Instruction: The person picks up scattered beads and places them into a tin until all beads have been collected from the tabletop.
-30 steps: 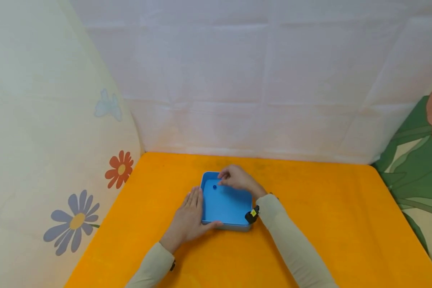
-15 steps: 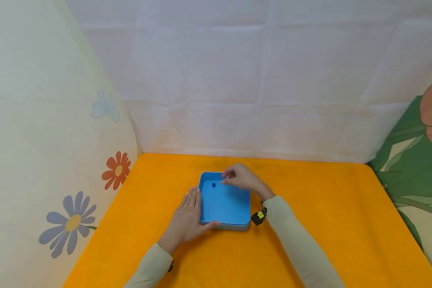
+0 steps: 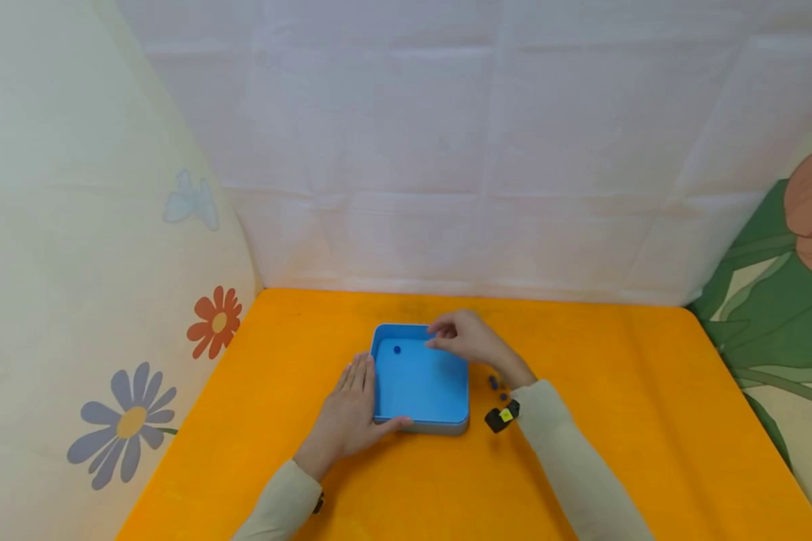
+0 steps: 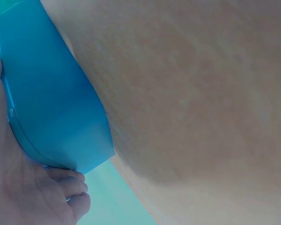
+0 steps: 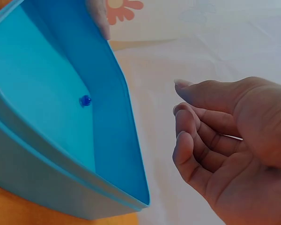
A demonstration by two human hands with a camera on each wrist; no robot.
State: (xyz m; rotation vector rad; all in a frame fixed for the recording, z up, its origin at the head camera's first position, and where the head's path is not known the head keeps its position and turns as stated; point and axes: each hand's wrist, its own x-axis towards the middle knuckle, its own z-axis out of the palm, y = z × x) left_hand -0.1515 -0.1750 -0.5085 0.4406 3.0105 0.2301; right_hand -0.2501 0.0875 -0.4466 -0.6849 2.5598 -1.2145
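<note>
A light blue square tray [image 3: 422,409] stands in the middle of the table, with a small dark blue bead [image 3: 397,350] on its floor near the far left corner. My left hand [image 3: 346,413] lies along the tray's left side, fingers straight, thumb at the near rim. Over the far right corner hovers my right hand [image 3: 472,336]. In the right wrist view its fingers [image 5: 186,149] bend loosely, with a gap under the thumb and nothing seen between them. The bead [image 5: 85,100] shows there as shiny and translucent blue.
Several small dark blue pieces [image 3: 493,382] lie on the orange table [image 3: 609,421] right of the tray, partly behind the right wrist. A white sheet [image 3: 379,150] hangs behind the table, and a flower-printed cloth [image 3: 61,263] on the left.
My right hand has drawn to the right, away from the bead. The small blue pieces beside the tray have come into sight. My left hand stays at the tray's side.
</note>
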